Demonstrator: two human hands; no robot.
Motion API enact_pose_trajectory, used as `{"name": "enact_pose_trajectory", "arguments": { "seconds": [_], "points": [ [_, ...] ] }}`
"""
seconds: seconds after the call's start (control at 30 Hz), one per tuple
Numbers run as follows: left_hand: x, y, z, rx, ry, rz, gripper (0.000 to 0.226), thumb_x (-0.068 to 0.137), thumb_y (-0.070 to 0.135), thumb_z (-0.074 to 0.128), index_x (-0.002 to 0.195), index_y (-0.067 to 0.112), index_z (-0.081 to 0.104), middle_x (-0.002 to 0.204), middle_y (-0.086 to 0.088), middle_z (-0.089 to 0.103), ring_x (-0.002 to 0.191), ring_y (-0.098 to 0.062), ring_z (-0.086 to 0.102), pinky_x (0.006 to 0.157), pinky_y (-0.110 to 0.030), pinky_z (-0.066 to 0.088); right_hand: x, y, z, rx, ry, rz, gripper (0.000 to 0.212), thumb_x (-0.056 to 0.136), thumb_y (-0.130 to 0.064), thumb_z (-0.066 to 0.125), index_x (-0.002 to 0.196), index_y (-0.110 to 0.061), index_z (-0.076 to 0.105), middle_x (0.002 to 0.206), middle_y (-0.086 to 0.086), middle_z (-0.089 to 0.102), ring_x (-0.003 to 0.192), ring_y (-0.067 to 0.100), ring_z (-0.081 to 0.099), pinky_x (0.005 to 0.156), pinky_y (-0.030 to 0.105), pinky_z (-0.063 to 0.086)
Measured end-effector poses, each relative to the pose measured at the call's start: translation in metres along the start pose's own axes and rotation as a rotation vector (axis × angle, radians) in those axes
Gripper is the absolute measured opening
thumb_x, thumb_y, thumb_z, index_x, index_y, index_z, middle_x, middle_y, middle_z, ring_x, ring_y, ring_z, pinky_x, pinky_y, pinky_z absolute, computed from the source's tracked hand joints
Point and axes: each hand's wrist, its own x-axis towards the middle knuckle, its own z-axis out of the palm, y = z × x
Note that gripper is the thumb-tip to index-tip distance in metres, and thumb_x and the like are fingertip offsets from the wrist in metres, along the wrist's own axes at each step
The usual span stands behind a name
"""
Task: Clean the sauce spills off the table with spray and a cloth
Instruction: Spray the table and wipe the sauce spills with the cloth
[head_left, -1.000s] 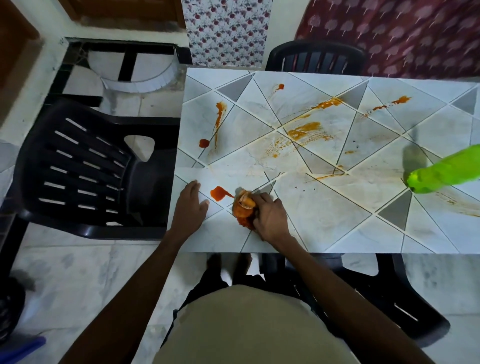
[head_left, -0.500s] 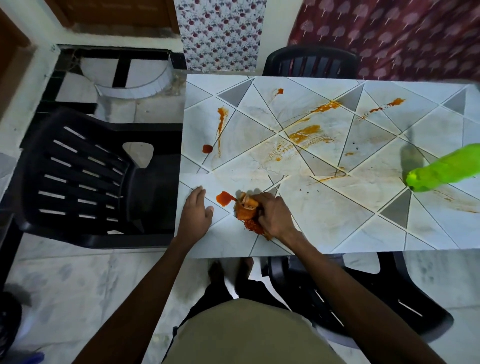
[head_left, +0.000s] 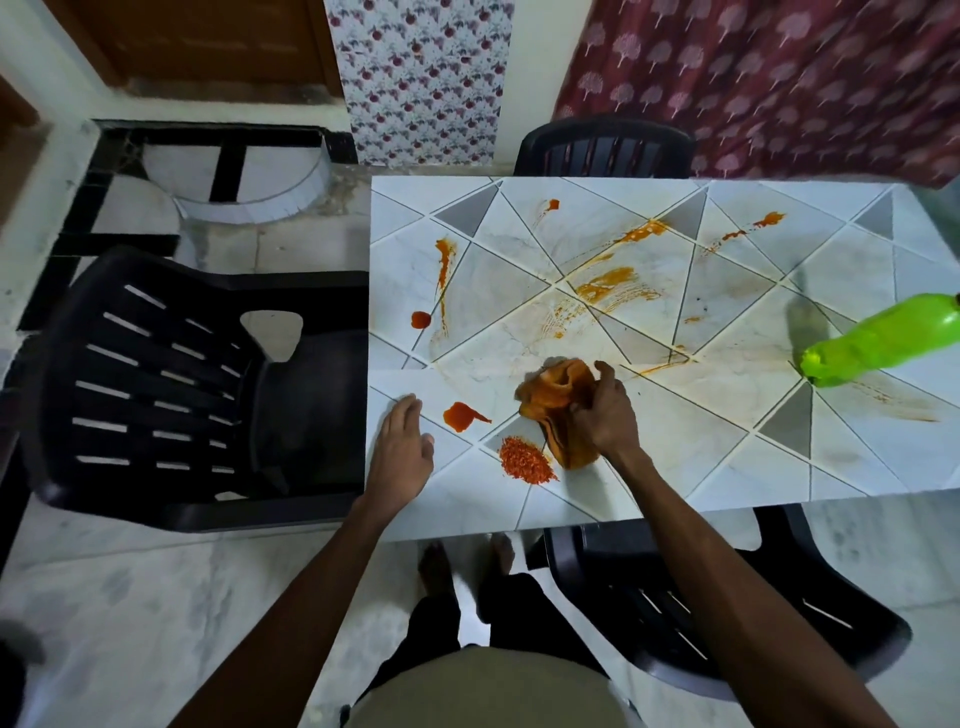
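Observation:
My right hand (head_left: 608, 410) grips a sauce-stained orange cloth (head_left: 558, 402) bunched on the white tiled table (head_left: 675, 457). Just left of the cloth lie a rough red smear (head_left: 524, 461) and a wet red blob (head_left: 462, 415). My left hand (head_left: 402, 449) rests flat on the table near its left edge, fingers straight. More orange streaks (head_left: 608, 283) and a red spot (head_left: 421, 319) mark the far half of the table. A green spray bottle (head_left: 883, 338) stands at the right; its head is cut off by the frame edge.
One black plastic chair (head_left: 171, 384) stands against the table's left side, another (head_left: 602, 145) at the far side, and a third (head_left: 701, 613) under the near edge beside my legs. A patterned maroon curtain (head_left: 779, 78) hangs behind the table.
My right hand has moved the cloth away from me and to the right, uncovering a rough red smear where it was. My left hand stays flat on the table.

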Motion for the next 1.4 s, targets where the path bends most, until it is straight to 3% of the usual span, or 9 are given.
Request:
{"name": "enact_pose_trajectory", "arguments": {
  "seconds": [0.1, 0.2, 0.3, 0.4, 0.6, 0.7, 0.9, 1.1, 1.4],
  "points": [
    [0.000, 0.001, -0.004, -0.033, -0.013, -0.014, 0.058, 0.099, 0.021, 0.056, 0.151, 0.012, 0.032, 0.159, -0.004, 0.029, 0.147, -0.022, 0.028, 0.115, -0.034, 0.031, -0.002, 0.003, -0.002, 0.049, 0.050, -0.001, 0.056, 0.090, -0.007, 0.061, 0.141, -0.010, 0.041, 0.130, 0.025, 0.054, 0.112, 0.042, 0.059, 0.083, 0.042, 0.049],
    [0.001, 0.002, -0.004, -0.040, -0.022, -0.030, 0.060, 0.099, 0.022, 0.056, 0.152, 0.013, 0.030, 0.160, -0.004, 0.028, 0.148, -0.022, 0.026, 0.116, -0.036, 0.030, 0.004, 0.020, 0.004, -0.018, -0.034, -0.057, 0.038, 0.095, -0.033, 0.058, 0.124, -0.008, 0.059, 0.120, 0.022, 0.064, 0.108, 0.041, 0.063, 0.085, 0.036, 0.049],
    [0.001, 0.006, 0.000, -0.028, -0.014, -0.055, 0.062, 0.098, 0.023, 0.058, 0.152, 0.013, 0.029, 0.160, -0.005, 0.027, 0.148, -0.023, 0.025, 0.116, -0.037, 0.030, 0.020, 0.049, 0.020, -0.082, -0.084, -0.128, 0.066, 0.090, -0.072, 0.039, 0.122, -0.018, 0.062, 0.125, 0.019, 0.063, 0.108, 0.039, 0.063, 0.089, 0.049, 0.055],
    [-0.001, 0.012, 0.004, -0.012, -0.007, -0.104, 0.063, 0.098, 0.025, 0.058, 0.152, 0.014, 0.029, 0.161, -0.005, 0.026, 0.149, -0.023, 0.025, 0.116, -0.038, 0.030, 0.019, 0.049, 0.020, -0.116, -0.108, -0.145, 0.076, 0.084, -0.081, 0.039, 0.127, -0.022, 0.059, 0.133, 0.017, 0.060, 0.115, 0.039, 0.060, 0.093, 0.053, 0.053],
    [-0.008, 0.014, 0.008, -0.059, 0.024, -0.144, 0.061, 0.095, 0.022, 0.063, 0.148, 0.008, 0.035, 0.156, -0.010, 0.035, 0.143, -0.027, 0.036, 0.113, -0.036, 0.036, 0.014, 0.029, -0.001, -0.038, -0.046, -0.053, 0.047, 0.096, -0.046, 0.054, 0.122, -0.007, 0.059, 0.120, 0.022, 0.064, 0.107, 0.042, 0.063, 0.091, 0.045, 0.051],
    [-0.015, 0.014, 0.008, -0.097, 0.038, -0.147, 0.059, 0.095, 0.020, 0.061, 0.146, 0.006, 0.036, 0.153, -0.012, 0.038, 0.140, -0.028, 0.039, 0.115, -0.038, 0.036, 0.018, 0.029, -0.009, 0.082, -0.038, 0.118, 0.065, 0.086, -0.022, 0.074, 0.138, -0.004, 0.040, 0.130, 0.025, 0.054, 0.116, 0.044, 0.057, 0.094, 0.046, 0.050],
    [-0.030, 0.014, 0.006, -0.105, 0.066, -0.139, 0.062, 0.093, 0.019, 0.063, 0.146, 0.002, 0.036, 0.149, -0.016, 0.037, 0.135, -0.031, 0.039, 0.112, -0.040, 0.034, 0.032, 0.037, -0.020, 0.395, -0.290, 0.295, 0.062, 0.082, -0.020, 0.078, 0.137, -0.004, 0.056, 0.130, 0.019, 0.064, 0.112, 0.038, 0.064, 0.093, 0.049, 0.057],
    [-0.038, 0.017, 0.006, -0.111, 0.083, -0.137, 0.062, 0.091, 0.017, 0.066, 0.145, 0.001, 0.037, 0.147, -0.017, 0.037, 0.134, -0.034, 0.040, 0.111, -0.041, 0.035, 0.021, 0.027, -0.028, 0.516, -0.493, 0.080, 0.056, 0.096, -0.023, 0.067, 0.145, -0.012, 0.042, 0.129, 0.008, 0.060, 0.111, 0.028, 0.060, 0.094, 0.042, 0.053],
    [-0.044, 0.034, 0.005, -0.148, 0.126, -0.120, 0.054, 0.093, 0.017, 0.064, 0.141, 0.004, 0.043, 0.146, -0.016, 0.040, 0.133, -0.033, 0.040, 0.110, -0.042, 0.036, 0.007, -0.006, -0.041, 0.569, -0.406, -0.186, 0.049, 0.099, -0.023, 0.063, 0.143, -0.017, 0.043, 0.134, 0.007, 0.058, 0.120, 0.027, 0.057, 0.099, 0.044, 0.051]
  ]
}}
